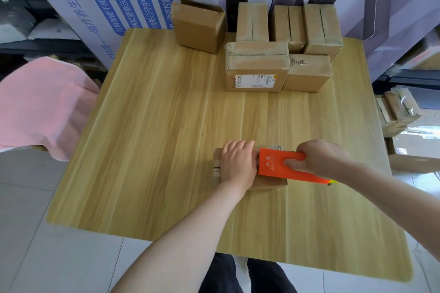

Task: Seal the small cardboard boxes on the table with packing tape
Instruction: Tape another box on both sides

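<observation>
A small cardboard box [266, 183] lies on the wooden table [154, 138] near its front edge, mostly hidden under my hands. My left hand [238, 162] rests flat on top of it, fingers over its far side. My right hand [321, 157] grips the handle of an orange tape dispenser [273, 162], whose front end sits on the box against my left hand. A bit of tape shows on the box's left end [217, 169].
Several taped boxes [257, 66] are stacked at the back right. An open box [197, 26] stands at the back centre. A pink cloth [40, 107] hangs off the left edge. More cardboard packages [397, 112] sit off the table at right.
</observation>
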The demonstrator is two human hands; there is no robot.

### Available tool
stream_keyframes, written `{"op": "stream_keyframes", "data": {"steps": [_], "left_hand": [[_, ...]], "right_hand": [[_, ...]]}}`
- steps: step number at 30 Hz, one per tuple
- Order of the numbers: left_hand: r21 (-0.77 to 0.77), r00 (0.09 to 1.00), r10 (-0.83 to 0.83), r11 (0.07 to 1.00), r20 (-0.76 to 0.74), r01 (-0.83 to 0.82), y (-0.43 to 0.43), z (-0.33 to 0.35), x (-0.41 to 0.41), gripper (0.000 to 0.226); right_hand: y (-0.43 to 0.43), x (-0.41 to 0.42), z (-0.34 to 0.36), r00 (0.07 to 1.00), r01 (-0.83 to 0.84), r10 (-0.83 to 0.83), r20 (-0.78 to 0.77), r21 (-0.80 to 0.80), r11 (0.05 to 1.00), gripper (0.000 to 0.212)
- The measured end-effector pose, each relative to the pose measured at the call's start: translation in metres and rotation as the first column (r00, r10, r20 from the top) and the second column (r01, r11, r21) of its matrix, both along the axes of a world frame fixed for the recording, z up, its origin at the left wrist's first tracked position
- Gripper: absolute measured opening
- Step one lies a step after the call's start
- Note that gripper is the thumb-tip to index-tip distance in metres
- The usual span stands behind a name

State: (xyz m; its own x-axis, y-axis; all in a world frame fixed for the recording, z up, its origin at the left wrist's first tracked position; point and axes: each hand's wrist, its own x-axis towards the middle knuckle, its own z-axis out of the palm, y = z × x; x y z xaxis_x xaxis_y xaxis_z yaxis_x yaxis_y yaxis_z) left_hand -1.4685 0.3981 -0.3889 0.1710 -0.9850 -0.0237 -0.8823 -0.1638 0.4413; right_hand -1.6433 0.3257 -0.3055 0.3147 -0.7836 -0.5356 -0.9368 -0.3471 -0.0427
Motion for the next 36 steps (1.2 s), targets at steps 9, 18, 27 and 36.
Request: {"op": "stream_keyframes", "data": {"steps": [9,18,27,36], "left_hand": [[0.017,0.98,0.02,1.0,0.197,-0.024,-0.003,-0.009,-0.005,0.041],[0.052,0.969,0.04,0.997,0.245,-0.054,-0.003,-0.015,-0.007,0.039],[0.091,0.969,0.042,0.994,0.245,-0.066,-0.003,-0.011,-0.01,0.047],[0.07,0.97,0.043,0.996,0.24,-0.062,-0.002,-0.012,-0.01,0.043]], "right_hand": [[-0.009,-0.019,-0.015,0.986,-0.094,0.086,0.142,0.054,0.994,0.047],[-0.031,-0.046,-0.03,0.935,-0.229,0.202,0.293,0.062,0.971,0.047],[-0.054,-0.106,-0.045,0.98,-0.102,0.075,0.184,0.14,0.985,0.045],[-0.061,-0.054,-0.04,0.989,-0.141,0.135,0.055,0.142,0.98,0.052]]}}
